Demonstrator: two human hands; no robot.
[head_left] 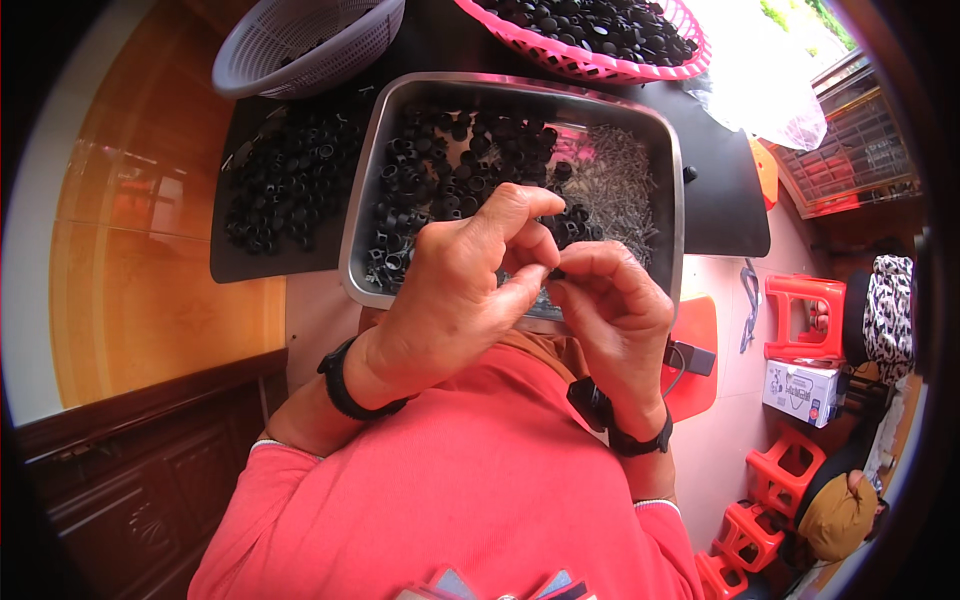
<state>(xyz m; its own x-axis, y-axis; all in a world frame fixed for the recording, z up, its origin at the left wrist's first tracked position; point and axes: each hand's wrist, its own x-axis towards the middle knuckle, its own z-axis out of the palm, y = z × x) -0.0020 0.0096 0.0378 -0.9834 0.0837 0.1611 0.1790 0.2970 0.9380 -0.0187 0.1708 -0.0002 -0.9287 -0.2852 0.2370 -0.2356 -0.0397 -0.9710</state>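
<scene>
Small black piece (556, 274), mostly hidden, pinched in fingers of right hand (622, 303); just right of narrowed fingers of left hand (462, 265), grip there unclear; long axis untellable; above rectangular silver metal tray (672, 210)

A dark table (728, 222) is carrying everything here. A metal tray (520, 90) is sitting at its middle, its near end jutting past the front edge. A loose heap of small black parts (290, 185) is lying to the left. A pale basket (320, 72) and a pink basket (600, 70) are standing behind; one black piece (690, 174) is resting right of the tray.
</scene>
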